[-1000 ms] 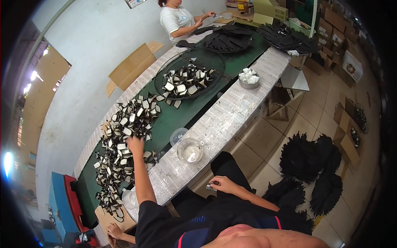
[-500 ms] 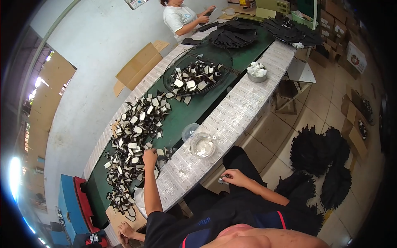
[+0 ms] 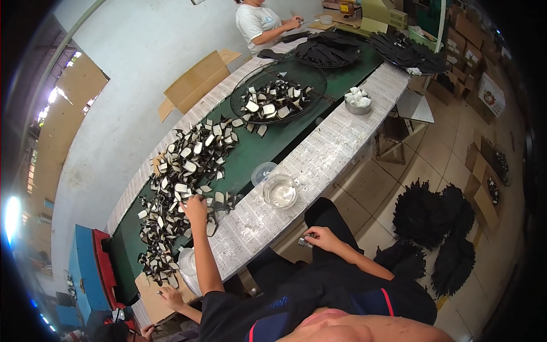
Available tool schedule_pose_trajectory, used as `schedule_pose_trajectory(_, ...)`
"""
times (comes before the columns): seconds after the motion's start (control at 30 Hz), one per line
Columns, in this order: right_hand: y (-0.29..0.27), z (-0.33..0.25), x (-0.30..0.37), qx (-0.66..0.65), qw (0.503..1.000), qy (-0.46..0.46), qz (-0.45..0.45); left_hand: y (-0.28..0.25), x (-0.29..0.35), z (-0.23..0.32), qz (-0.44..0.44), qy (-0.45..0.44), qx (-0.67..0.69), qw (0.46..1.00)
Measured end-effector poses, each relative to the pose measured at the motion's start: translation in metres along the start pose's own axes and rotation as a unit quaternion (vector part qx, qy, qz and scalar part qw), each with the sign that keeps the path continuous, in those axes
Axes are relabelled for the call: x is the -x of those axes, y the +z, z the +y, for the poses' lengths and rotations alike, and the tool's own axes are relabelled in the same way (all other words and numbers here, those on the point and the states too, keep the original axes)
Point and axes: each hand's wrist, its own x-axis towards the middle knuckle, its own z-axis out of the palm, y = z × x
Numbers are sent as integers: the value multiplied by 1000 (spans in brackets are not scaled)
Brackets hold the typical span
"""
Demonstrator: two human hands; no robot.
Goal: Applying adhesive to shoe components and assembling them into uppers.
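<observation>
My left hand (image 3: 195,208) reaches into a long heap of small black pieces with white oval pads (image 3: 181,187). Its fingers are bent down among the pieces, and what they pinch cannot be made out. Close to my lap, my right hand (image 3: 321,237) is closed on a small grey-white piece (image 3: 305,242), too small to name. Between my hands and the far tray, on the pale bench strip (image 3: 245,225), stand a clear round dish (image 3: 280,191) and a clear lid-like disc (image 3: 264,173).
A black wire basket (image 3: 268,122) holds more such pieces. Beyond it are a bowl of white pieces (image 3: 358,101) and trays of black strips (image 3: 327,50). A co-worker (image 3: 261,27) stands far off; another person's hand (image 3: 172,297) is at lower left. Black bundles (image 3: 430,216) lie on the floor.
My left hand has shifted left and a little farther into the heap. My right hand stays near my lap with its piece. The other person's hand at lower left has moved up; the view has shifted slightly.
</observation>
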Motion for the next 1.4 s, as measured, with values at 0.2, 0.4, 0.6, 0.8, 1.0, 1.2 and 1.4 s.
schedule_pose_trajectory(0.2, -1, 1, 1, 2, 1000, 25, -8, -57, 21, 12, 125, -97, 412, 897)
schedule_pose_trajectory(0.4, -2, -2, 0, -70, 994, 69, -40, -60, 105, 75, 55, -87, 697, 710)
schedule_pose_trajectory(0.6, -21, -47, 14, 65, 997, -21, -20, -22, 198, 138, -86, -242, 795, 549)
schedule_pose_trajectory(0.8, -35, -160, 18, 23, 994, -34, 103, -27, 231, 155, -156, -289, 799, 504)
schedule_pose_trajectory(1.0, -10, -213, -1, 194, 951, -223, 93, -50, 234, 162, -159, -247, 846, 444)
schedule_pose_trajectory(1.2, 17, -212, -6, 273, 906, -316, 74, -69, 234, 164, -171, -239, 860, 416)
schedule_pose_trajectory(1.4, 25, -207, -6, 305, 886, -347, 40, -72, 238, 160, -173, -243, 866, 401)
